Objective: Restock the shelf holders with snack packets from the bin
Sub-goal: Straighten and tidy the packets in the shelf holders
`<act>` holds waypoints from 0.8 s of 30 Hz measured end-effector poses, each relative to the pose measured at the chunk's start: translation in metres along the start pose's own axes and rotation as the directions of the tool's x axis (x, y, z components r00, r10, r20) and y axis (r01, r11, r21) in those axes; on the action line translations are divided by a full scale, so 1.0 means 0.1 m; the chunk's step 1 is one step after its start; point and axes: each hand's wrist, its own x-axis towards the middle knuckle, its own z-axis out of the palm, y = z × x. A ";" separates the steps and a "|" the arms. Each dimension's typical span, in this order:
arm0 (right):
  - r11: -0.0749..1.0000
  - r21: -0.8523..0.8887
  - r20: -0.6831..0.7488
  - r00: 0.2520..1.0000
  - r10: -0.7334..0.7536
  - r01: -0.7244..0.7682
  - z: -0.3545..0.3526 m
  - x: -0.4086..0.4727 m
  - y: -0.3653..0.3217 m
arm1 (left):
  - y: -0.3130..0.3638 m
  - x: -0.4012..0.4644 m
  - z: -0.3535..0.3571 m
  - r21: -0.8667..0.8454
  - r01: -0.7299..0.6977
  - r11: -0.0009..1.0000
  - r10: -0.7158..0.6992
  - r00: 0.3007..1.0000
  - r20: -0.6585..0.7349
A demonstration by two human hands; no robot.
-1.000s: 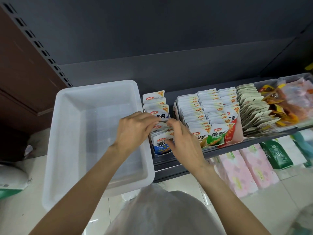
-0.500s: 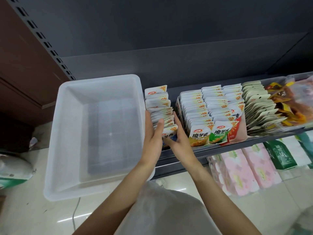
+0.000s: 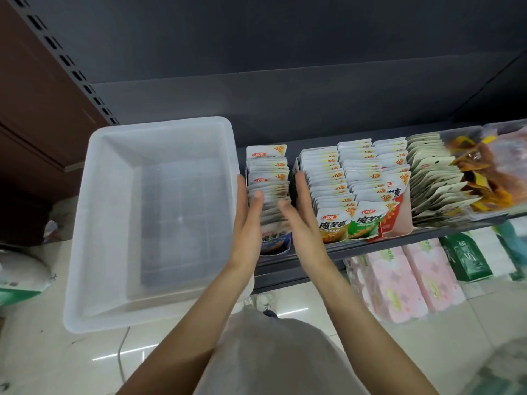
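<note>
Left of the left hand (image 3: 248, 223), the translucent white bin (image 3: 148, 218) rests partly on the shelf (image 3: 299, 260). The left hand's grip is flat, fingers straight, pressed on the left side of a row of snack packets (image 3: 268, 183) in its holder. The right hand (image 3: 299, 220) mirrors it, grip flat and straight-fingered on the row's right side. Right of that hand stand further full packet rows (image 3: 350, 189).

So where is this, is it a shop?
Most likely a small shop. Rows of the same snack packets stand in holders on a dark metal shelf, wrapped tissue packs sit lower down, and both hands, left hand and right hand, tidy one row beside an empty bin.
</note>
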 end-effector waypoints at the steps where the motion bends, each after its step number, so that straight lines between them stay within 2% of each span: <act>1: 1.000 0.001 -0.012 1.000 0.005 -0.005 0.01 0.08 -0.04 | 0.02 0.05 0.00 0.000 0.005 1.000 -0.005 1.000 0.009; 8: 0.999 0.027 0.041 0.999 0.023 -0.024 0.07 0.24 -0.12 | 0.02 0.19 0.02 -0.010 0.035 0.999 -0.035 0.999 0.033; 15: 0.997 -0.068 0.068 0.997 -0.041 0.045 0.01 0.11 -0.13 | 0.07 0.09 0.01 0.065 -0.053 0.996 0.051 0.998 0.034; 17: 0.987 -0.149 0.044 0.998 -0.049 0.055 0.01 0.12 -0.15 | 0.09 0.09 0.01 0.069 -0.073 0.995 0.071 0.997 0.027; 20: 0.923 -0.374 0.039 0.996 -0.076 0.085 0.03 0.20 -0.18 | 0.10 0.12 0.01 0.100 -0.066 0.993 0.066 0.998 -0.002; 24: 0.885 -0.461 0.075 0.997 -0.034 0.065 0.07 0.33 -0.20 | 0.11 0.22 0.00 0.144 -0.015 0.989 0.014 1.000 0.008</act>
